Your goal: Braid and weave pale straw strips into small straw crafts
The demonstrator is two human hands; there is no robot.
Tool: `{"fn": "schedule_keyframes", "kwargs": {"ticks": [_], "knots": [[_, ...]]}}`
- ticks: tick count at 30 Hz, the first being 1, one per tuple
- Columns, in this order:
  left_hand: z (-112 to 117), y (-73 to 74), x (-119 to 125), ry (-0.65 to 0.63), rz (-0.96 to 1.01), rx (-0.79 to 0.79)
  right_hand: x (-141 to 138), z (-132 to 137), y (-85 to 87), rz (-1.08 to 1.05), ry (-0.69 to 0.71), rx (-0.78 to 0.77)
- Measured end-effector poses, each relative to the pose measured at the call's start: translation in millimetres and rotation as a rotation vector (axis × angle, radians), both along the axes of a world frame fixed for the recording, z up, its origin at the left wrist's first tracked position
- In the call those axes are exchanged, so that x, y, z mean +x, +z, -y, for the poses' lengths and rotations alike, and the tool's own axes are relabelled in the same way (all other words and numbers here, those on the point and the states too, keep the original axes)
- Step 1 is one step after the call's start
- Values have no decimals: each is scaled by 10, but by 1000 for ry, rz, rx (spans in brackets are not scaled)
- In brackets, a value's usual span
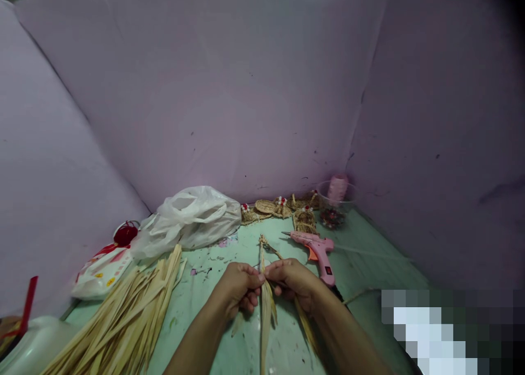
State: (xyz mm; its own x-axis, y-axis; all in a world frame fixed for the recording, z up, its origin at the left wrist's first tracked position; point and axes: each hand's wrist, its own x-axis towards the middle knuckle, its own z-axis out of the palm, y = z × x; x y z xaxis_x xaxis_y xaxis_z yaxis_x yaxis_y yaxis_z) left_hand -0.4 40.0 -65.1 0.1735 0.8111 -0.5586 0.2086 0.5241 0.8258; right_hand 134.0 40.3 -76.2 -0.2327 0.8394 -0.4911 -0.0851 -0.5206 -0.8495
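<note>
Dried, straw-coloured leaf strips [264,342] hang down between my hands at the middle of the table. Their upper end narrows to a twisted, knotted tip [262,242] that points away from me. My left hand [235,288] is closed, pinching the strips between thumb and fingertips. Right beside it, my right hand [297,283] is closed on the same strips, thumb and index finger meeting the left fingertips. Another yellowish strip [307,331] passes under my right palm and trails toward me. A pink glue gun [318,250] lies just beyond my right hand.
Loose leaf strips [123,315] lie in a pile at left, before a white plastic bag [192,216] and a red-and-white packet [102,271]. Woven ornaments [274,206] line the back wall. A clear tub [334,214] with pink thread [338,188] stands at back right.
</note>
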Motion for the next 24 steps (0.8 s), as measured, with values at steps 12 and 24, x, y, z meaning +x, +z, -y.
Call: {"fn": "schedule_keyframes", "kwargs": {"ticks": [12,24], "knots": [[26,-50,26,9,32,132,30,-4,7,48,42,-33],[-12,-11,7,-47,16,-17,77,-14,-13,153,52,92]]}}
